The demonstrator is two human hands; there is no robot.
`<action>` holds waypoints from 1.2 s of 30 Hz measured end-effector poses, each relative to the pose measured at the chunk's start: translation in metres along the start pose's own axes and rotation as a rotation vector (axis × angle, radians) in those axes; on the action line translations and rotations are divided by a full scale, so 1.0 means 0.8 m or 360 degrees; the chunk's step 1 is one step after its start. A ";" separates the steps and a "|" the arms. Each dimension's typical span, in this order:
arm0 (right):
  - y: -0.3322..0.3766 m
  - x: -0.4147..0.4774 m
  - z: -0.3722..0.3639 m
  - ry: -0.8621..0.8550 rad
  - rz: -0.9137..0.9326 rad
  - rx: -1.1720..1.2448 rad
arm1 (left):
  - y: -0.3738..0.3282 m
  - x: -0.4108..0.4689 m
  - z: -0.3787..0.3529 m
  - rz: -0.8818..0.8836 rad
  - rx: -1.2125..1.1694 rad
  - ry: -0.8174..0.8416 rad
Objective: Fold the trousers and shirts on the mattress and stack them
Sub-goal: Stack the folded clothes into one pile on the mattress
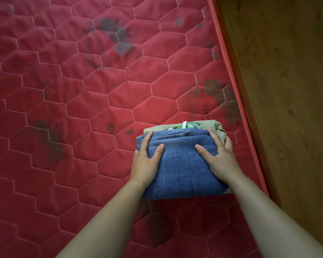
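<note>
A folded pair of blue denim trousers (183, 164) lies on top of a stack near the right edge of the red quilted mattress (82, 90). Under it a green checked shirt (193, 125) and a beige folded garment (220, 128) peek out at the far side. My left hand (147, 159) holds the stack's left side, thumb on top of the denim, fingers down the side. My right hand (218, 155) holds the right side the same way.
The mattress's red piped edge (237, 90) runs diagonally on the right, with a brown wooden surface (287, 90) beyond it. Dark stains mark the mattress in several places. Left of the stack the mattress bears no clothes.
</note>
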State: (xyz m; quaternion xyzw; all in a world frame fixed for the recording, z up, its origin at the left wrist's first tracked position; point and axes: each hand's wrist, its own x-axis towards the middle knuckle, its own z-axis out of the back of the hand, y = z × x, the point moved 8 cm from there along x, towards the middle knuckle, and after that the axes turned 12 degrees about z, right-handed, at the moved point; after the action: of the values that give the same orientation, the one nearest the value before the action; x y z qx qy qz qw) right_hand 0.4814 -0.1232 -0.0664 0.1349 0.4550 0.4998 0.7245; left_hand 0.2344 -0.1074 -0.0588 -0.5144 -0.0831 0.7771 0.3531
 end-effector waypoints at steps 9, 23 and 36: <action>0.004 -0.001 -0.001 -0.0011 0.0142 0.0265 | 0.000 0.000 0.005 -0.0035 0.0005 -0.0093; 0.097 -0.109 -0.004 0.0022 0.0458 0.0232 | 0.032 -0.131 0.108 -0.0129 -0.0275 -0.0296; 0.535 -0.396 -0.129 0.0704 0.1358 0.0131 | 0.173 -0.495 0.489 -0.0041 -0.0892 -0.1140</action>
State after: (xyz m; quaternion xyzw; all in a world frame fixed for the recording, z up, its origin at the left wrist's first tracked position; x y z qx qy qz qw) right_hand 0.1149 -0.2196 0.3212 0.2285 0.5217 0.7507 0.3347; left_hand -0.0777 -0.3690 0.3446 -0.2878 -0.4133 0.8492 0.1589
